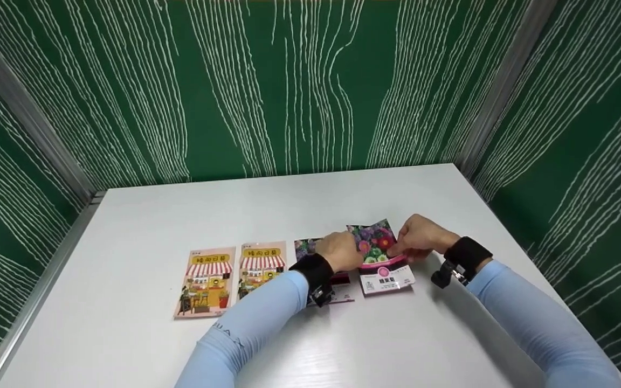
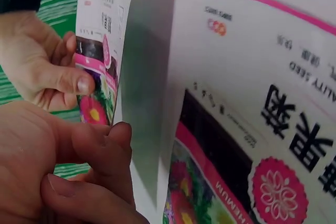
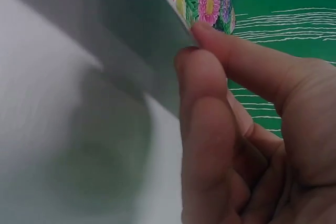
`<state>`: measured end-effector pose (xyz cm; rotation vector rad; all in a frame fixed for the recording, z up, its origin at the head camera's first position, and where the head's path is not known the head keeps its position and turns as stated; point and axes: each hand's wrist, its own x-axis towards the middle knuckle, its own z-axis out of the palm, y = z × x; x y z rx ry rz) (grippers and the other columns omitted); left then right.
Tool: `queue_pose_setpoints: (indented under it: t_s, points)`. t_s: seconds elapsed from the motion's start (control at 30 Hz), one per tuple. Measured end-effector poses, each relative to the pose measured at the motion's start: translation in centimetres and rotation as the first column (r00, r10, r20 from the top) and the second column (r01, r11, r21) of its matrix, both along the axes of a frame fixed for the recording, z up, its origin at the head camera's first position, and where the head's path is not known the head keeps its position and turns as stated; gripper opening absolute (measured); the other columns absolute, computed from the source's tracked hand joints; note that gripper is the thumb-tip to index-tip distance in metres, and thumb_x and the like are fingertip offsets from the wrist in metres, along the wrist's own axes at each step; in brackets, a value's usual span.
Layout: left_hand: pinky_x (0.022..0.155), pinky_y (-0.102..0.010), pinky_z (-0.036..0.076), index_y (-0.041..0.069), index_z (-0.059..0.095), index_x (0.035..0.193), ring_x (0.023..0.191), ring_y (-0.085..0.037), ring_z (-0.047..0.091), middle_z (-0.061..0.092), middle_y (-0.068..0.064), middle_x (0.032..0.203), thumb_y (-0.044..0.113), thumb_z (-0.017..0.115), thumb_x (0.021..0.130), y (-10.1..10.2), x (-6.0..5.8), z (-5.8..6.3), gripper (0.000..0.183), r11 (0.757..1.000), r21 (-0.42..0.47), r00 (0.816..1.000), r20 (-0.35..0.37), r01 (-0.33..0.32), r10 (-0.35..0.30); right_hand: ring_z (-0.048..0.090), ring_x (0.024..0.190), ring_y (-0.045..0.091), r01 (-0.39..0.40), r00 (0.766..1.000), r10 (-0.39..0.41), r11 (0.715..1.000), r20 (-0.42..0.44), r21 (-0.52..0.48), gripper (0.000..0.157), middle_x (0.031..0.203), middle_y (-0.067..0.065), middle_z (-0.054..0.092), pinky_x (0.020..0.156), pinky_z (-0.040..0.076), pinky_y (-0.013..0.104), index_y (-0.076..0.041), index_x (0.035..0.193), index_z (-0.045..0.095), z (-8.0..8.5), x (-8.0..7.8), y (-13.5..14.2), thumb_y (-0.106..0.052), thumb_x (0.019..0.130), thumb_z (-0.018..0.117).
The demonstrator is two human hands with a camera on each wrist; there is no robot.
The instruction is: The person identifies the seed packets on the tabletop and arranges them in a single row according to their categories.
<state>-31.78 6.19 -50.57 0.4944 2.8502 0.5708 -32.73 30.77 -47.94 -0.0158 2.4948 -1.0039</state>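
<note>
My right hand pinches the right edge of a flower seed packet between thumb and fingers. This packet has a photo of colourful blooms, a pink band and a white lower panel, and it is tilted off the table in the left wrist view. My left hand is beside its left edge, fingers loosely bent, fingertips right by the packet in the left wrist view. Under my left wrist lies a second flower seed packet, partly hidden by the hand and wristband; its white panel shows large in the left wrist view.
Two pink packets with a striped awning drawing, a left one and a right one, lie side by side to the left. My left sleeve overlaps the right one. The white table meets green walls with white wavy lines.
</note>
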Motion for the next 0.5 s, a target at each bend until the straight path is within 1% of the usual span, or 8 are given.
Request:
queue_pose_setpoints:
  t_s: [0.13, 0.17, 0.23, 0.3, 0.4, 0.43, 0.47, 0.5]
  points:
    - [0.064, -0.041, 0.059, 0.024, 0.048, 0.065, 0.071, -0.022, 0.066, 0.067, -0.002, 0.075, 0.044, 0.072, 0.099, 1.0, -1.4, -2.8, 0.046, 0.995, -0.102, 1.0, -0.028, -0.001, -0.002, 0.062, 0.048, 0.004, -0.017, 1.0, 0.016, 0.999, 0.021, 0.038, 0.031, 0.053, -0.007, 0.068, 0.048, 0.048, 0.022, -0.013, 0.068, 0.076, -0.8, 0.0, 0.0, -0.027, 0.086, 0.098]
    - [0.065, -0.041, 0.061, 0.024, 0.049, 0.066, 0.073, -0.022, 0.067, 0.066, -0.001, 0.076, 0.044, 0.073, 0.099, 1.1, -1.5, -2.9, 0.046, 0.993, -0.119, 1.0, -0.006, 0.004, -0.005, 0.063, 0.048, 0.004, -0.026, 0.999, 0.025, 0.999, 0.021, 0.048, 0.032, 0.053, -0.006, 0.068, 0.048, 0.047, 0.022, -0.013, 0.067, 0.076, -1.0, 0.1, 0.0, -0.028, 0.086, 0.098]
    - [0.061, -0.039, 0.057, 0.026, 0.047, 0.063, 0.071, -0.021, 0.064, 0.06, 0.001, 0.071, 0.042, 0.075, 0.097, 1.4, -1.4, -3.2, 0.047, 0.99, -0.14, 1.0, -0.011, 0.012, -0.014, 0.062, 0.047, 0.005, -0.036, 0.999, 0.035, 0.997, 0.018, 0.07, 0.034, 0.053, -0.006, 0.068, 0.047, 0.046, 0.022, -0.013, 0.066, 0.076, -1.3, 0.1, 0.0, -0.029, 0.085, 0.099]
    - [0.058, -0.038, 0.056, 0.025, 0.044, 0.062, 0.069, -0.02, 0.061, 0.056, 0.002, 0.068, 0.038, 0.076, 0.097, 1.4, -0.7, -2.3, 0.049, 0.988, -0.153, 1.0, -0.012, 0.022, -0.024, 0.062, 0.047, 0.006, -0.041, 0.999, 0.04, 0.995, 0.01, 0.086, 0.036, 0.052, -0.005, 0.068, 0.047, 0.046, 0.022, -0.013, 0.064, 0.075, -1.5, 0.2, 0.0, -0.031, 0.084, 0.099]
    - [0.062, -0.037, 0.057, 0.023, 0.045, 0.064, 0.07, -0.019, 0.061, 0.06, 0.0, 0.071, 0.032, 0.077, 0.097, 1.0, 1.2, 0.1, 0.047, 0.987, -0.158, 1.0, -0.012, 0.023, -0.025, 0.062, 0.046, 0.006, -0.031, 1.0, 0.031, 0.994, 0.002, 0.104, 0.036, 0.052, -0.005, 0.068, 0.047, 0.045, 0.021, -0.012, 0.065, 0.076, -1.7, 0.4, 0.0, -0.032, 0.083, 0.1]
    - [0.062, -0.036, 0.056, 0.022, 0.048, 0.066, 0.07, -0.019, 0.06, 0.061, -0.001, 0.073, 0.031, 0.077, 0.097, 0.9, 1.7, 0.7, 0.043, 0.987, -0.161, 1.0, -0.02, 0.017, -0.021, 0.062, 0.047, 0.006, -0.028, 1.0, 0.028, 0.993, 0.0, 0.111, 0.036, 0.053, -0.005, 0.068, 0.047, 0.046, 0.021, -0.012, 0.066, 0.076, -1.7, 0.4, -0.1, -0.033, 0.083, 0.1]
    - [0.063, -0.037, 0.056, 0.02, 0.058, 0.071, 0.071, -0.019, 0.06, 0.065, -0.001, 0.076, 0.031, 0.078, 0.097, 0.9, 2.0, 0.9, 0.035, 0.986, -0.164, 0.999, -0.029, 0.015, -0.02, 0.063, 0.047, 0.006, -0.028, 1.0, 0.029, 0.993, -0.002, 0.116, 0.036, 0.054, -0.005, 0.069, 0.048, 0.047, 0.021, -0.011, 0.066, 0.077, -1.7, 0.4, -0.1, -0.034, 0.083, 0.1]
    - [0.062, -0.036, 0.053, 0.019, 0.061, 0.074, 0.07, -0.018, 0.058, 0.064, -0.001, 0.076, 0.031, 0.078, 0.097, 0.9, 2.2, 0.9, 0.031, 0.986, -0.164, 0.999, -0.037, 0.012, -0.019, 0.063, 0.048, 0.006, -0.031, 0.999, 0.032, 0.991, -0.006, 0.128, 0.037, 0.054, -0.004, 0.069, 0.048, 0.047, 0.021, -0.011, 0.067, 0.077, -1.8, 0.4, -0.1, -0.035, 0.083, 0.1]
